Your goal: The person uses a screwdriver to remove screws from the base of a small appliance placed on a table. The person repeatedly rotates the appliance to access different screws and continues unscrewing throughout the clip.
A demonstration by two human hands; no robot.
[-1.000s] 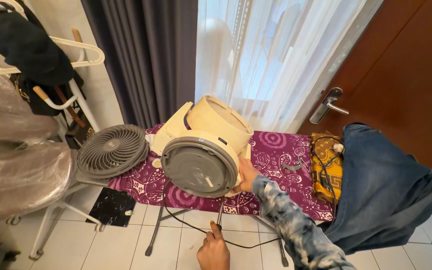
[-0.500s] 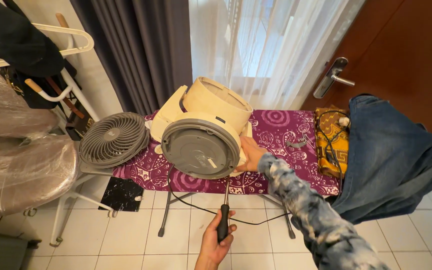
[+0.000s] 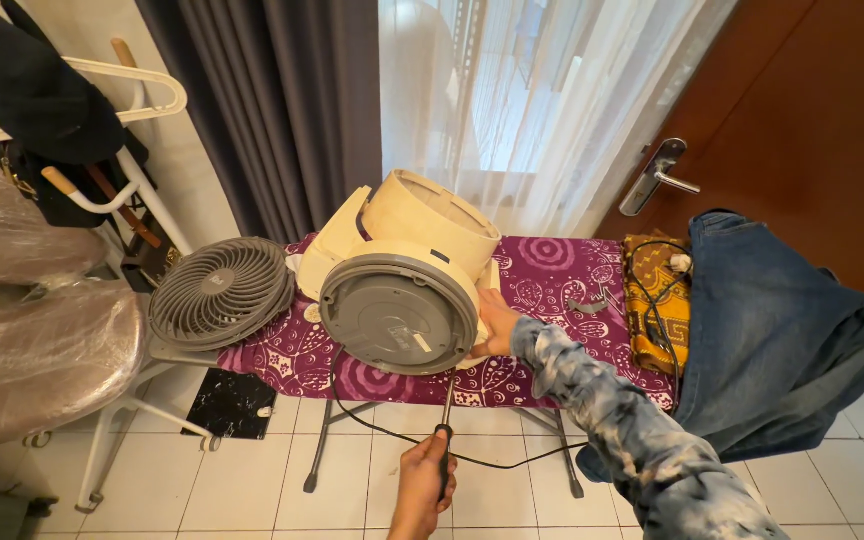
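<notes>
Far left: plastic-wrapped chairs (image 3: 22, 350), then a detached grey fan grille (image 3: 220, 292) leaning at the board's end. Centre: cream fan housing (image 3: 402, 270) lying on the purple patterned ironing board (image 3: 552, 290), grey round base facing the camera. Below it, left hand (image 3: 422, 485) closed around a screwdriver (image 3: 446, 430), now raised so the shaft points up at the housing's lower edge, unlike half a second ago. Right hand (image 3: 497, 322) pressed against the housing's rim, steadying. Further right: jeans (image 3: 772, 340) draped over the board's end.

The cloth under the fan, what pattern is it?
The cloth is purple with white swirls and paisley-like shapes, seen in the head view under the cream fan.
</notes>
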